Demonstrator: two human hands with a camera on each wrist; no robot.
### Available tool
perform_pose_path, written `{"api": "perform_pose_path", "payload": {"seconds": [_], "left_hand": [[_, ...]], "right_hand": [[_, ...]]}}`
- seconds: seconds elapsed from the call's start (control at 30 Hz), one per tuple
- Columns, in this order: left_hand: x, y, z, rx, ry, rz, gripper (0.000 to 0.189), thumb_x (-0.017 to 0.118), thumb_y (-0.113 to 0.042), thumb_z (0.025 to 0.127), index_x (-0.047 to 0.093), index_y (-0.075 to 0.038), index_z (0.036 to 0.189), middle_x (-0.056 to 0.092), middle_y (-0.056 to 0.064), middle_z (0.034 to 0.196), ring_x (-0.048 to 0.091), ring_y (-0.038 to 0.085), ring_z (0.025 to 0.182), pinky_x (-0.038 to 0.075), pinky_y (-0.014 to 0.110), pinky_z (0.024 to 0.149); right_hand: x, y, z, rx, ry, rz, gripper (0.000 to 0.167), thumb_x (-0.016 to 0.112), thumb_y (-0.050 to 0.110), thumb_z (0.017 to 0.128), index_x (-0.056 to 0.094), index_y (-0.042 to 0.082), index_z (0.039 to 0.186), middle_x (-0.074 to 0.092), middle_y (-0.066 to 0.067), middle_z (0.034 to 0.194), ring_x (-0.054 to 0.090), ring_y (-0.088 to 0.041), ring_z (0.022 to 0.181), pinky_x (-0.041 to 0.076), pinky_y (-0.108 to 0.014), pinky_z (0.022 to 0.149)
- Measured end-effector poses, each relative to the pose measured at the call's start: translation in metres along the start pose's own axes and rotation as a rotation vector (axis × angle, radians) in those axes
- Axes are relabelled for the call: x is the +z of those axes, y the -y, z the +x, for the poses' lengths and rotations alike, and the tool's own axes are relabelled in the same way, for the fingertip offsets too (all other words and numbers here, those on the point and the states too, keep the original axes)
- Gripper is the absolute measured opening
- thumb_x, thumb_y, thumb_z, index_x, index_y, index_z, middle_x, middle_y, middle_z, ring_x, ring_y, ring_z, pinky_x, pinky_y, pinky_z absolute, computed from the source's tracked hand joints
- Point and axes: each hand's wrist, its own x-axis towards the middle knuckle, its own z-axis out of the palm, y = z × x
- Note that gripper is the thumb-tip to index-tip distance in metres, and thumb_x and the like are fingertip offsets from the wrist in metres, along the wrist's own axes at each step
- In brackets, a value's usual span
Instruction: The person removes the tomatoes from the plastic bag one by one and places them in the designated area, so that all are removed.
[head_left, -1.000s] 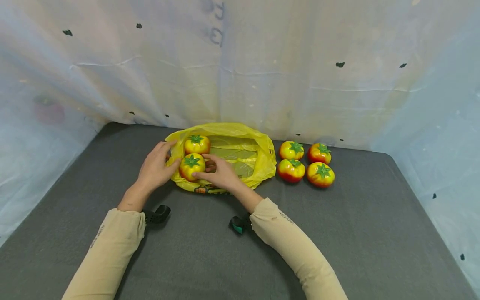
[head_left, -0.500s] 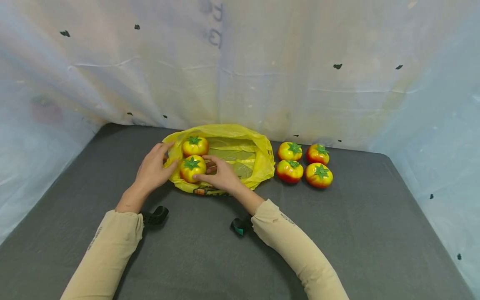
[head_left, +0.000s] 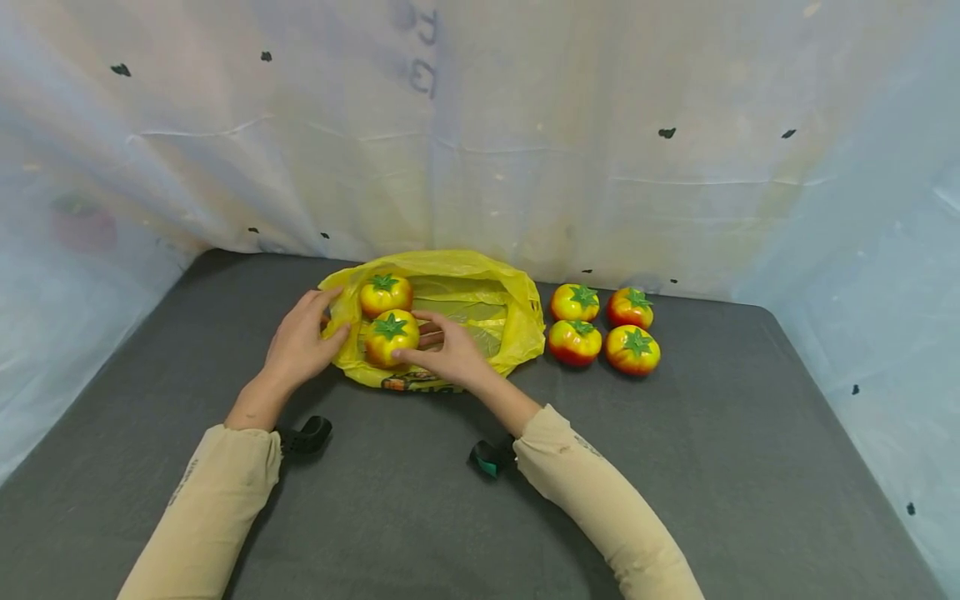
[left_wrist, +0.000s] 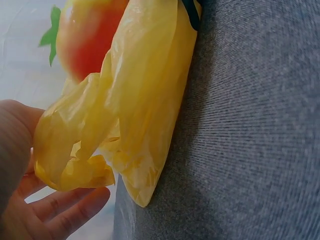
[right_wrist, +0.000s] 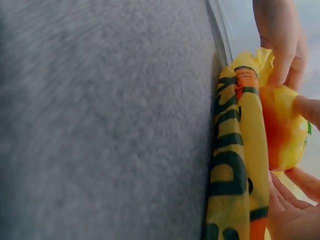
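Note:
In the head view, a yellow plastic bag (head_left: pixel 522 329) lies with its mouth spread wide. My left hand (head_left: pixel 302 337) holds the bag's left rim; in the left wrist view, the yellow film (left_wrist: pixel 75 125) passes between thumb and fingers. A yellow-red tomato (head_left: pixel 393 340) with a green star-shaped top is held by my right hand (head_left: pixel 448 354) over the bag's front left part. Thumb and fingers sit on its side in the right wrist view, where the tomato (right_wrist: pixel 282 127) shows above the bag's printed edge. Just behind it, another tomato (head_left: pixel 386 296) rests inside the bag.
Right of the bag, several more tomatoes stand close together, among them a front right tomato (head_left: pixel 633 350). They rest on a dark grey table (head_left: pixel 675 475). A pale plastic sheet (head_left: pixel 525 125) hangs behind the table and along its sides.
My right hand and its tomato have shifted slightly right relative to the bag. The left hand keeps its place at the rim. The whole head view has drifted a little.

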Motion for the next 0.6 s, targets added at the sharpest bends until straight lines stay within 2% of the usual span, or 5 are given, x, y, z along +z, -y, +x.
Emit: {"api": "perform_pose_path", "payload": {"seconds": [0.2,0.6], "left_hand": [[0.000,0.001,0.000,0.004,0.002,-0.001,0.058,0.058,-0.016,0.093,0.038,0.001,0.145,0.045,0.022,0.132,0.051,0.034,0.099,0.044,0.047,0.074],[-0.001,0.000,0.000,0.010,-0.001,-0.005,0.059,0.058,-0.016,0.093,0.037,0.000,0.145,0.045,0.022,0.133,0.052,0.036,0.101,0.045,0.049,0.075]], "right_hand": [[-0.010,-0.003,-0.007,0.009,-0.021,0.048,0.065,0.072,0.023,0.086,0.043,0.011,0.143,0.056,-0.014,0.129,0.058,-0.028,0.115,0.052,-0.034,0.090],[-0.029,-0.005,-0.021,0.011,-0.111,0.040,0.065,0.074,0.022,0.084,0.046,0.012,0.142,0.056,-0.016,0.128,0.059,-0.030,0.113,0.050,-0.038,0.093]]}}
